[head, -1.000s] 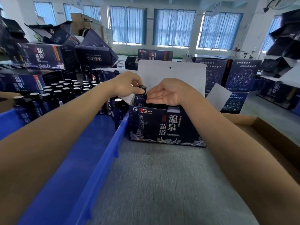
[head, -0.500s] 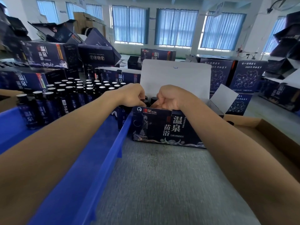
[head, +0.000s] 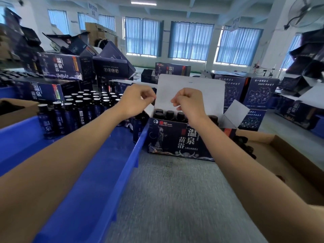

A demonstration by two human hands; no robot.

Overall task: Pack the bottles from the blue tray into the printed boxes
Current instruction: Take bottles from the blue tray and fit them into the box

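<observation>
As I watched through the head camera, the left hand (head: 136,100) and the right hand (head: 188,102) hung side by side, apart from each other, above the open printed box (head: 175,139). Each hand had its fingers curled in toward the thumb, and I saw nothing in either grasp. The box stood on the grey table top (head: 175,199) at 12 o'clock of the view, with its white lid flap (head: 198,90) upright behind the hands. Packed bottles (head: 169,114) with dark caps stood upright inside it, along its near wall. The blue tray (head: 129,160) lay at 9 o'clock of the box, its rim just beside the box's left corner. Loose bottles (head: 82,106) stood massed at the tray's far end. A brown carton (head: 287,155) lay at 3 o'clock. Closed boxes (head: 59,67) were stacked at 10 o'clock.
</observation>
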